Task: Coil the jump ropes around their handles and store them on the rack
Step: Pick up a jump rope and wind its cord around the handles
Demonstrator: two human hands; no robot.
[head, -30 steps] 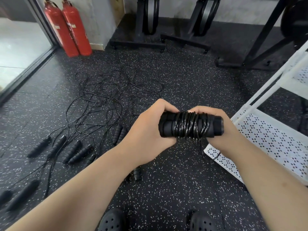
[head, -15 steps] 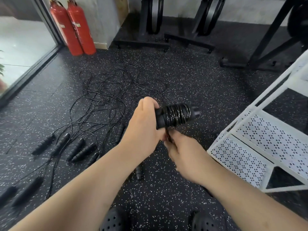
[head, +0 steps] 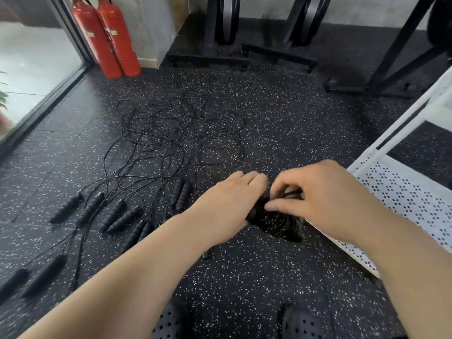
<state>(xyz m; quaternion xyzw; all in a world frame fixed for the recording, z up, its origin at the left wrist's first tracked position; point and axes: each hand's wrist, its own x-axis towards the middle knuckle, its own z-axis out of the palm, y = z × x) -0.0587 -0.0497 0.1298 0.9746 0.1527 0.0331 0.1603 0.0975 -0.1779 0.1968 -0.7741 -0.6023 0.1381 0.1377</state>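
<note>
The coiled jump rope (head: 276,222), a black bundle of cord wound round its paired handles, is held low over the floor (head: 281,113) just left of the rack's near corner. The left hand (head: 227,204) grips its left end with the fingers curled under and out of sight. The right hand (head: 325,199) comes over the top, thumb and bent fingers closed on the bundle; they seem to pinch a strand of cord, though the blur and the hands covering it leave that unsure. The white rack (head: 403,199), with a perforated lower shelf, stands to the right, and the right forearm crosses its near edge. To the left and farther off lie the loose jump ropes (head: 171,143), their thin cords tangled and their ribbed black handles spread in pairs toward the near left. Two red fire extinguishers (head: 107,37) stand at the far left beside a glass door (head: 31,69), black equipment stands (head: 220,33) line the far wall, and black perforated shoes (head: 303,322) show at the near edge.
</note>
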